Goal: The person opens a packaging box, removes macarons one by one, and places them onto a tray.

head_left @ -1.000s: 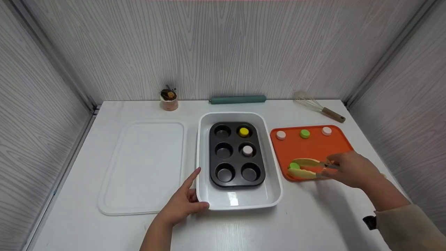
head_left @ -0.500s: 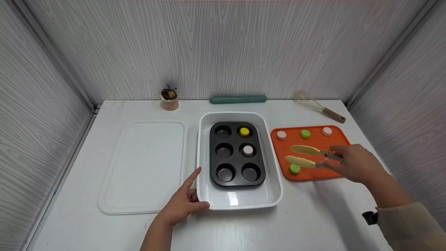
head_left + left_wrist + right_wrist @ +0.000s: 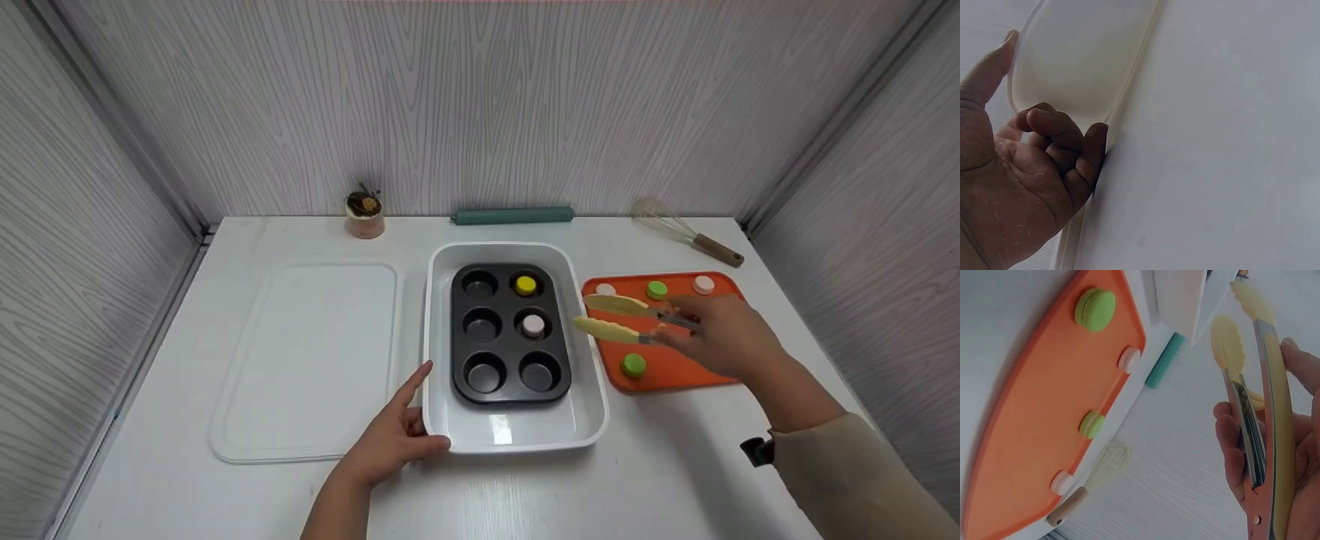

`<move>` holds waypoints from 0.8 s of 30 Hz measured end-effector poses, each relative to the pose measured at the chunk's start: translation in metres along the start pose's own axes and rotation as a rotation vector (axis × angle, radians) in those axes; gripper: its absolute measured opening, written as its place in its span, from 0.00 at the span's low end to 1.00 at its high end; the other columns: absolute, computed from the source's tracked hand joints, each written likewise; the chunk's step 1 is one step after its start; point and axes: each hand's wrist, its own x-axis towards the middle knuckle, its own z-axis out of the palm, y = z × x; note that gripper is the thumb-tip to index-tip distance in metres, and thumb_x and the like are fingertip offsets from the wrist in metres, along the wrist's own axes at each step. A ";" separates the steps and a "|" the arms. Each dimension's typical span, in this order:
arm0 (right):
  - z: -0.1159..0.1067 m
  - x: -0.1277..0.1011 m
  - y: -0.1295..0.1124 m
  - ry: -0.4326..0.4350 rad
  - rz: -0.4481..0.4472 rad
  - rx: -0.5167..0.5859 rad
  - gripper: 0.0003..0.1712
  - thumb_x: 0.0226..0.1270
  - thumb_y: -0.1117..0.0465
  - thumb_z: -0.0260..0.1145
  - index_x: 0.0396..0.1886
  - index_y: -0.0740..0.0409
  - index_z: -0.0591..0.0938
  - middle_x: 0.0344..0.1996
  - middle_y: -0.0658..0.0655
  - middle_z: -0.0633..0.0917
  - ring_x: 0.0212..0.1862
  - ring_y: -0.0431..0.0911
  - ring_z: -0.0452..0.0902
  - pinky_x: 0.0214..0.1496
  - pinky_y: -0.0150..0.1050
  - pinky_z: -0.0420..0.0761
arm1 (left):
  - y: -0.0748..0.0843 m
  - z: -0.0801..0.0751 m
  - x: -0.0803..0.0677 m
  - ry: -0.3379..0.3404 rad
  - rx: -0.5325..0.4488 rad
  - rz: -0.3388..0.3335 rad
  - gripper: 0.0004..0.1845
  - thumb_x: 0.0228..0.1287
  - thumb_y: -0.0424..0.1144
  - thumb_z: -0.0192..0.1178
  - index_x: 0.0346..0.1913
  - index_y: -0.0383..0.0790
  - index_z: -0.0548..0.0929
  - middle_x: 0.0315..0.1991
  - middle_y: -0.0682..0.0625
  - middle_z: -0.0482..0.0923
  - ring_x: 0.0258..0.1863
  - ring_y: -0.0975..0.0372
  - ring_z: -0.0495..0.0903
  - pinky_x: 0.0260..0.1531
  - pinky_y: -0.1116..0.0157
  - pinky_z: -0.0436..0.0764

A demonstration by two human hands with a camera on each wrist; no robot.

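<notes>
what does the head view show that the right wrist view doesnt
Only the head view shows the muffin tin in the white dish, the left hand on that dish, and the lid. Only the right wrist view shows the tongs' metal arms close up. Both show the right hand holding open, empty tongs, the orange tray, whisk and green roller.
</notes>
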 end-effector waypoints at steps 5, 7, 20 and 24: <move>0.003 0.010 -0.018 -0.052 0.013 -0.025 0.29 0.68 0.43 0.76 0.57 0.61 0.88 0.37 0.55 0.89 0.33 0.49 0.77 0.36 0.48 0.79 | -0.001 0.000 0.000 -0.002 0.007 0.008 0.62 0.59 0.28 0.76 0.88 0.46 0.45 0.47 0.29 0.86 0.35 0.60 0.82 0.36 0.67 0.79; 0.004 0.014 -0.024 -0.062 0.008 -0.038 0.29 0.68 0.42 0.77 0.55 0.60 0.88 0.35 0.53 0.88 0.33 0.49 0.77 0.35 0.47 0.79 | -0.001 0.000 0.000 -0.004 0.006 0.012 0.62 0.59 0.28 0.76 0.88 0.46 0.45 0.48 0.29 0.85 0.36 0.60 0.82 0.36 0.67 0.79; 0.021 0.043 -0.054 -0.189 0.097 -0.073 0.37 0.68 0.40 0.76 0.67 0.58 0.84 0.47 0.58 0.89 0.42 0.52 0.81 0.46 0.52 0.85 | -0.002 -0.001 0.001 -0.006 0.007 0.009 0.62 0.59 0.28 0.77 0.88 0.47 0.45 0.48 0.29 0.86 0.37 0.59 0.83 0.37 0.67 0.80; 0.026 0.051 -0.060 -0.217 0.093 -0.089 0.34 0.68 0.40 0.76 0.64 0.58 0.85 0.43 0.57 0.88 0.41 0.52 0.80 0.45 0.50 0.84 | -0.003 -0.001 0.001 -0.002 0.012 0.004 0.62 0.59 0.29 0.77 0.88 0.47 0.46 0.47 0.30 0.86 0.36 0.59 0.83 0.37 0.67 0.80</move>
